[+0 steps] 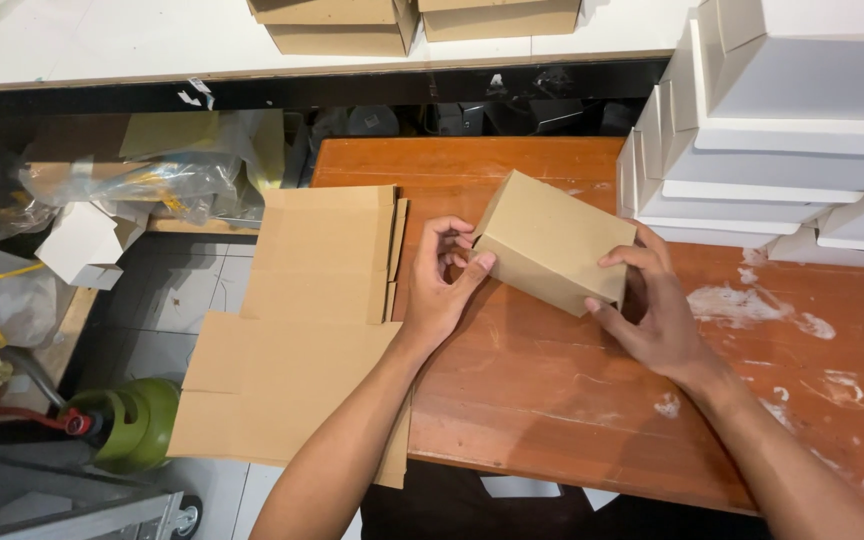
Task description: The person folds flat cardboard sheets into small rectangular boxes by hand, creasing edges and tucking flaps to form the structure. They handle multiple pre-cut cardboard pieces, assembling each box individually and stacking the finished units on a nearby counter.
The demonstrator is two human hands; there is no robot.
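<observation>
A small folded brown cardboard box (550, 238) is held tilted just above the worn orange-brown wooden table (552, 390). My left hand (442, 285) presses its near left corner with thumb and fingers curled around the edge. My right hand (652, 310) grips the box's right end, fingers wrapped over the corner. A stack of flat, unfolded brown cardboard blanks (302, 320) lies to the left of my left forearm, overhanging the table's left edge.
Stacked white boxes (782, 130) stand at the table's back right. Two brown cartons (337, 25) sit on a white shelf at the back. Left of the table are plastic bags (152, 185), a green gas cylinder (137, 425) and tiled floor.
</observation>
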